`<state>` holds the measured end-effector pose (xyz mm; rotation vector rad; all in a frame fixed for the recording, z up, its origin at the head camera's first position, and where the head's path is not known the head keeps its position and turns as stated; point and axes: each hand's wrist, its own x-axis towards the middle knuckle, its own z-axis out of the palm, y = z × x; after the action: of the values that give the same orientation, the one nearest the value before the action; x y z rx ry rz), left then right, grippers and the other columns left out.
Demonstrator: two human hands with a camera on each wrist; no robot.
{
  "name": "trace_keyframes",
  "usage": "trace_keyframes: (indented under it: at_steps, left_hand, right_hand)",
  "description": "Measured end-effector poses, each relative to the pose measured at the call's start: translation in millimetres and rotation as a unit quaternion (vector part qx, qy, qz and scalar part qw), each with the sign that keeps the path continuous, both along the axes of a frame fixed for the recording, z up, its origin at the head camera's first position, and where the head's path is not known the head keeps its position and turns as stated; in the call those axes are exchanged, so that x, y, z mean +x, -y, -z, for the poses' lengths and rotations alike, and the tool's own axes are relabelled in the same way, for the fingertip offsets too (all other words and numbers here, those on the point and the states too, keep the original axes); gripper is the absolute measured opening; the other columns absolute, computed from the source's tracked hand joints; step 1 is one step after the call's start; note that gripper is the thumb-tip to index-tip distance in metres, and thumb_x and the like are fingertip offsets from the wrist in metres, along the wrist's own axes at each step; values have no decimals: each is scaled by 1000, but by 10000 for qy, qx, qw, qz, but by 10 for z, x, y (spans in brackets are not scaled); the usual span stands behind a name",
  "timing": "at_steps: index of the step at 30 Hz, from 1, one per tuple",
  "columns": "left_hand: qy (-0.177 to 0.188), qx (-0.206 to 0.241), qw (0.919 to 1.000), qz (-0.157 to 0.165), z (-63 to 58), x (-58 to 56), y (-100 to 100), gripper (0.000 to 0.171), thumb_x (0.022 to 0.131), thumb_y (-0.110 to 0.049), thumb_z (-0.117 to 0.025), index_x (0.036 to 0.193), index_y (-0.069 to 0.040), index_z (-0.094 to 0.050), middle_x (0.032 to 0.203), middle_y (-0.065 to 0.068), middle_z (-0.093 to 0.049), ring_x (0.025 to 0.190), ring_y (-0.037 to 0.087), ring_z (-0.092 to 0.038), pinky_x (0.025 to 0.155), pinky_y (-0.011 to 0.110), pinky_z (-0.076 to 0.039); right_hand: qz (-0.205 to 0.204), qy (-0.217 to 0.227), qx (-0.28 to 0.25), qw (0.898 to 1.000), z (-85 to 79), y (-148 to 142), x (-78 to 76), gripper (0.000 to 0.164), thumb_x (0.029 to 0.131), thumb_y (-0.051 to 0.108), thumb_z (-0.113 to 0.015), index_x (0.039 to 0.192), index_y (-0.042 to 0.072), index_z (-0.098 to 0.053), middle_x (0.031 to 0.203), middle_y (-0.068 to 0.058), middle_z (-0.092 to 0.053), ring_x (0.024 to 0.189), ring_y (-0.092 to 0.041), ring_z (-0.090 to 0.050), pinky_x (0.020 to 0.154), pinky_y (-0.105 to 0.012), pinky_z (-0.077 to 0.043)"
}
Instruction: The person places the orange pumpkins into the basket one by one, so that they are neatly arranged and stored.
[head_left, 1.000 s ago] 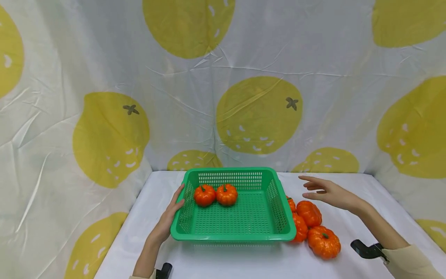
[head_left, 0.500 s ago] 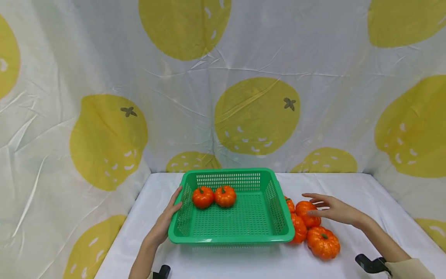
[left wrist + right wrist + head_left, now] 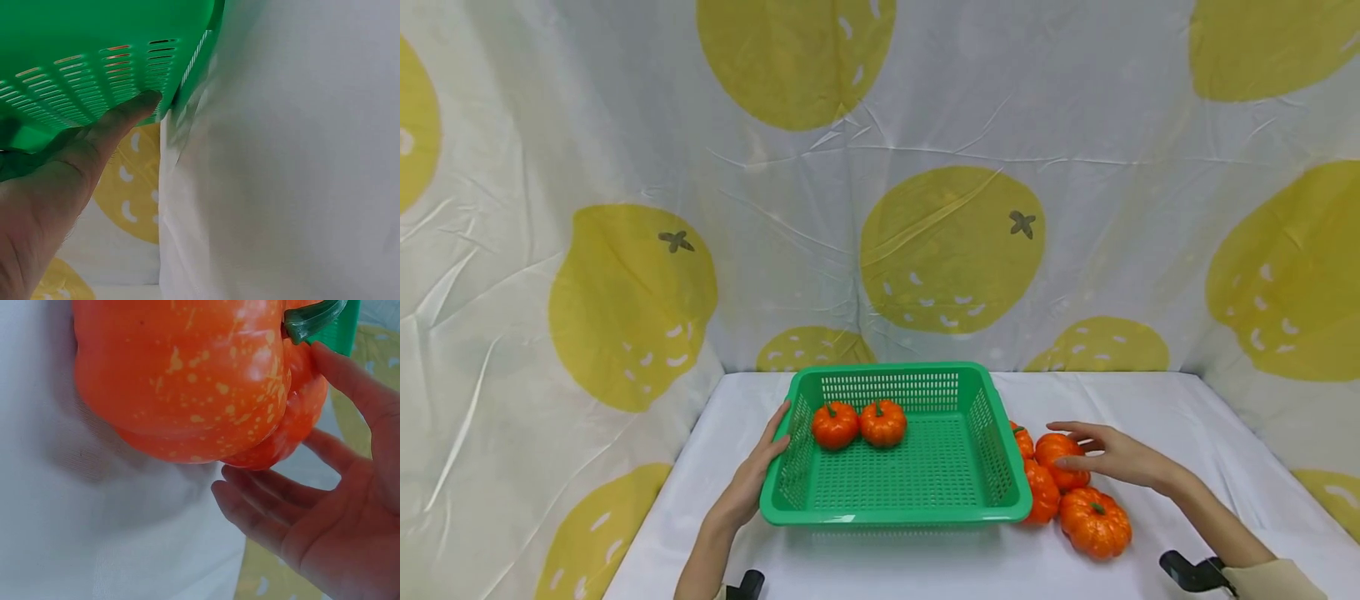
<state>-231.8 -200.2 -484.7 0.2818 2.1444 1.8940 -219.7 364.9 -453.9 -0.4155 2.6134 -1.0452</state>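
Observation:
A green plastic basket [image 3: 895, 516] stands on the table with two small orange pumpkins [image 3: 883, 423] inside, near its left wall. My left hand [image 3: 749, 483] rests on the basket's left side, its fingers fairly straight along the perforated outer wall [image 3: 106, 81] in the left wrist view. To the right of the basket, my right hand [image 3: 1116, 454] is around a small pumpkin [image 3: 1049, 451], thumb on the near side. In the right wrist view the fingers are spread and loosely bent, the thumb at that pumpkin [image 3: 306, 403]; firm contact cannot be made out.
A larger orange pumpkin [image 3: 1096, 523] with a green stem lies nearest me on the right. Two more pumpkins [image 3: 1041, 493] sit against the basket's right side, partly hidden by it. Lemon-print cloth [image 3: 951, 250] hangs around the white table [image 3: 880, 567].
My right hand has come down from above the table to the pumpkin beside the basket. The left hand has stayed at the basket, and the head view has shifted slightly.

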Motion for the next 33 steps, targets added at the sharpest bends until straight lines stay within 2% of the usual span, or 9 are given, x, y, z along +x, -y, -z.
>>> trace_keyframes:
  at_steps: [4, 6, 8, 14, 18, 23, 30, 33]
  left_hand:
    - [-45, 78, 9999, 50, 9, 6, 6, 60, 113, -41, -33, 166, -41, -5, 176, 5, 7, 161, 38, -2, 124, 57, -17]
    - [-43, 112, 9999, 48, 11, 8, 18, 60, 113, -41, -33, 166, -41, -5, 176, 5, 8, 161, 38, 1, 124, 60, -13]
    - [-43, 131, 9999, 57, 9, 11, 27, 60, 113, -40, -32, 166, -41, -5, 176, 5, 8, 161, 39, 2, 124, 61, -11]
    - [-13, 152, 9998, 101, 1, 4, 18, 60, 113, -40, -32, 166, -41, -5, 176, 5, 9, 161, 38, 2, 125, 59, -12]
    - [16, 151, 9998, 100, 5, 0, -3, 59, 113, -41, -31, 166, -42, -5, 176, 5, 9, 161, 39, 3, 124, 61, -11]
    - [31, 168, 9998, 112, 9, 2, -7, 59, 113, -41, -31, 166, -42, -4, 176, 5, 10, 161, 39, 4, 124, 61, -10]
    - [32, 100, 9999, 43, 6, -1, -12, 58, 113, -41, -31, 166, -43, -6, 176, 5, 8, 160, 39, -1, 123, 60, -15]
    - [35, 113, 9999, 59, 7, 1, -10, 59, 113, -41, -31, 166, -43, -6, 176, 5, 8, 160, 38, -1, 123, 60, -15]
  right_hand:
    - [-48, 62, -93, 9999, -15, -8, 20, 61, 97, 29, -71, 148, 0, -52, 140, -31, -57, 117, -39, -62, 86, -43, -58]
    - [-3, 85, -92, 9999, -23, -17, 31, 61, 97, 29, -71, 148, 1, -52, 139, -30, -59, 116, -36, -63, 84, -35, -58]
    - [89, 150, -94, 9998, -33, -35, 43, 62, 96, 29, -71, 148, 2, -52, 139, -28, -60, 116, -34, -63, 83, -31, -57]
    - [291, 436, -151, 9985, -52, -120, 87, 62, 97, 29, -69, 150, 3, -49, 143, -29, -56, 121, -36, -59, 87, -43, -59]
    - [273, 512, -172, 9982, -37, -156, 98, 62, 98, 30, -68, 151, 4, -48, 146, -29, -54, 123, -36, -58, 87, -41, -59]
    - [175, 325, -96, 9993, -25, -126, 100, 63, 97, 28, -70, 150, 3, -49, 144, -30, -54, 122, -40, -58, 89, -51, -58]
    - [170, -58, 30, 9998, -30, -79, 106, 58, 93, 28, -75, 142, 5, -54, 133, -23, -63, 116, -35, -62, 87, -44, -56]
    - [250, -95, -27, 9996, -30, -86, 118, 56, 93, 27, -75, 139, 4, -53, 132, -23, -64, 116, -36, -62, 88, -46, -56]
